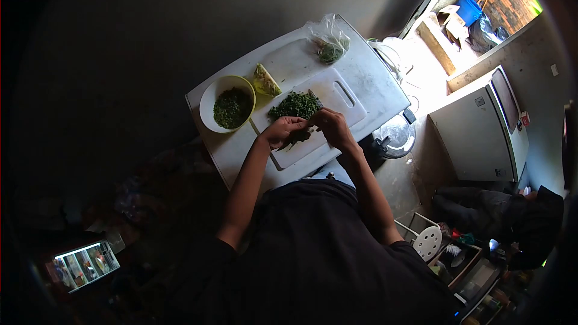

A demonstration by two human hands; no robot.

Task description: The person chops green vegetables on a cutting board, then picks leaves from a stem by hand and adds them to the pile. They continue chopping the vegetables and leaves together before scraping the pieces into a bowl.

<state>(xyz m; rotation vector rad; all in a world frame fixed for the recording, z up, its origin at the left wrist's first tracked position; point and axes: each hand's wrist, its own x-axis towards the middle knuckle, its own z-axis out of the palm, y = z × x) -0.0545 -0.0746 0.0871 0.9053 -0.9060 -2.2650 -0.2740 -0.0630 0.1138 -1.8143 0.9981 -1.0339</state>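
Clamped down, the left hand pins a dark bunch of greens on the white cutting board. The right hand is closed tight just right of it, its contents unclear. A chopped pile sits just beyond, with the bowl further left.

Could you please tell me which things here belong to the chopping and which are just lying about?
In use: left hand, right hand, uncut greens in the left hand, chopped greens, cutting board, bowl of greens.
Lying about: plastic bag, pale wedge, metal pot, white appliance, lit screen.
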